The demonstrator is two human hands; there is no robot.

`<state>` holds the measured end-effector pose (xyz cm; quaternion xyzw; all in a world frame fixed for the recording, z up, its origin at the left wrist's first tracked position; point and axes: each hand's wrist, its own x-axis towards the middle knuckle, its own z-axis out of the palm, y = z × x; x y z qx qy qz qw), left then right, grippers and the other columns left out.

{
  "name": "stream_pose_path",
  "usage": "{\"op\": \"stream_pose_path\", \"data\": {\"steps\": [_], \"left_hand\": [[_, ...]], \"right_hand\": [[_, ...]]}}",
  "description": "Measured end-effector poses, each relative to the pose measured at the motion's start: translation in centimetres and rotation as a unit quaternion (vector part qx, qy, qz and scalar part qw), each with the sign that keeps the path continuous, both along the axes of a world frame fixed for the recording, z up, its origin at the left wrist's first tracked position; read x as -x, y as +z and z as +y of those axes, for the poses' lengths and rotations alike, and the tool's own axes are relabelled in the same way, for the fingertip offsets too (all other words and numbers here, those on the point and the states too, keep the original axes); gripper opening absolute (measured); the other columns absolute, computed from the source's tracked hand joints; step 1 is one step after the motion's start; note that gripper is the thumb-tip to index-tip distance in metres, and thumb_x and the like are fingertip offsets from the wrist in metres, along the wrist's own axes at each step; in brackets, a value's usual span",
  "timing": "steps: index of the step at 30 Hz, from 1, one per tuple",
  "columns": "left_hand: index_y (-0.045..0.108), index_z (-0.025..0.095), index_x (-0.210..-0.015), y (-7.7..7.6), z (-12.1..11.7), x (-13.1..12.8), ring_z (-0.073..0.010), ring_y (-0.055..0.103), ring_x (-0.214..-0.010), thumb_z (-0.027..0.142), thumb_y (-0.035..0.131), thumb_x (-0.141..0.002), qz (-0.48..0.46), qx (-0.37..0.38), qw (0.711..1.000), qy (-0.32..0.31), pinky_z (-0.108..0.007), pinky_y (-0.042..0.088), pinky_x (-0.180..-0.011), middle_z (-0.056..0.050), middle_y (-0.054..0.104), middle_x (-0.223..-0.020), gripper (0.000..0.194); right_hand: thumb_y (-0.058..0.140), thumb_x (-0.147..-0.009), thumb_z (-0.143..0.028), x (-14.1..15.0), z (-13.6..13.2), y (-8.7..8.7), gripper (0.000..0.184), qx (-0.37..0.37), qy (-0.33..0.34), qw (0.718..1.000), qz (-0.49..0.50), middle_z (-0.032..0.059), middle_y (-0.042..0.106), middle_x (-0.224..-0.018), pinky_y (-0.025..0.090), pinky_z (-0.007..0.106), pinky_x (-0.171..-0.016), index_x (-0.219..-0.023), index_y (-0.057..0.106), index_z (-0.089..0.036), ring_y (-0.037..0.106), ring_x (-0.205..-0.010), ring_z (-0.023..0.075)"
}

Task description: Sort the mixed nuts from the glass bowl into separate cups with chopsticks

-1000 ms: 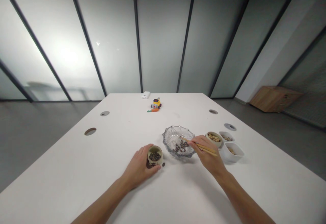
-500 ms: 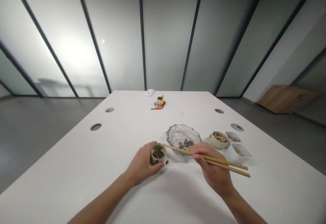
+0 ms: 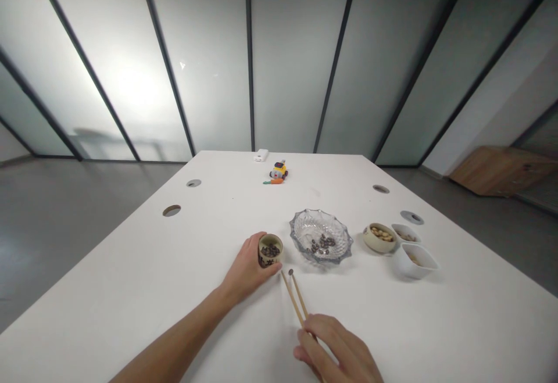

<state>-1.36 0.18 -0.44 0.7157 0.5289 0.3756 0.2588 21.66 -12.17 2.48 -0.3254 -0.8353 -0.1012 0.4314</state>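
Observation:
My left hand (image 3: 249, 264) is wrapped round a small cream cup (image 3: 263, 260) with dark writing on its side. Dark beans (image 3: 271, 250) lie inside that cup. In my right hand (image 3: 335, 348) is a pair of wooden chopsticks (image 3: 296, 299), their tips pointing away from me and slightly apart. One loose dark bean (image 3: 291, 272) is on the table by the tip of the right-hand stick; whether the stick touches it I cannot tell. Beyond the tips stands a scalloped clear glass bowl (image 3: 300, 220) with several dark beans (image 3: 323, 244) at its bottom.
At the right stand a cream bowl of pale nuts (image 3: 379, 242) and two white dishes (image 3: 414, 265) (image 3: 406, 232). Farther back are a toy car (image 3: 278, 169), a toy carrot (image 3: 274, 181) and a white box (image 3: 261, 155). Round holes (image 3: 171, 211) pierce the white table.
My right hand has moved back toward me from the glass bowl, swinging the chopsticks from sideways to pointing forward, tips now near the loose bean. My left hand keeps its hold on the cup.

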Motion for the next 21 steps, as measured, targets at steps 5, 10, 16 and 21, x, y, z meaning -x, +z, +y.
{"op": "stream_pose_path", "data": {"steps": [5, 10, 16, 21], "left_hand": [[0.059, 0.024, -0.137, 0.10, -0.02, 0.12, -0.0339, 0.065, -0.129, 0.026, 0.083, -0.081, 0.003, -0.006, 1.000, -0.008, -0.051, 0.051, -0.115, -0.012, 0.069, -0.138, 0.061], [0.057, 0.024, -0.140, -0.05, 0.06, 0.20, -0.0339, 0.066, -0.128, 0.028, 0.083, -0.081, 0.009, -0.002, 1.000, -0.007, -0.052, 0.050, -0.115, -0.012, 0.070, -0.137, 0.064], [0.058, 0.024, -0.140, 0.21, 0.01, 0.21, -0.0349, 0.065, -0.131, 0.029, 0.083, -0.081, 0.009, 0.000, 1.000, -0.010, -0.053, 0.050, -0.117, -0.013, 0.069, -0.139, 0.064], [0.058, 0.024, -0.140, 0.45, -0.11, 0.22, -0.0346, 0.065, -0.131, 0.029, 0.082, -0.081, 0.009, 0.002, 1.000, -0.012, -0.052, 0.049, -0.117, -0.013, 0.068, -0.140, 0.064]], "right_hand": [[0.052, -0.108, -0.012, -0.10, 0.79, -0.27, 0.024, -0.007, 0.010, 1.000, -0.014, 0.0091, 0.082, -0.086, 0.067, 0.025, -0.073, -0.100, 0.074, -0.019, 0.082, -0.079, 0.0200], [0.045, -0.111, -0.014, -0.10, 0.78, -0.52, 0.035, 0.000, 0.013, 1.000, -0.001, 0.0099, 0.079, -0.082, 0.065, 0.024, -0.068, -0.087, 0.071, -0.019, 0.079, -0.074, 0.0185], [0.045, -0.113, -0.020, -0.28, 0.68, -0.61, 0.034, 0.005, 0.019, 1.000, 0.007, 0.0091, 0.078, -0.083, 0.064, 0.022, -0.068, -0.090, 0.071, -0.019, 0.078, -0.074, 0.0176], [0.046, -0.113, -0.020, -0.54, 0.58, -0.74, 0.032, 0.012, 0.019, 1.000, 0.014, 0.0098, 0.077, -0.084, 0.064, 0.023, -0.068, -0.092, 0.070, -0.019, 0.079, -0.075, 0.0185]]}}
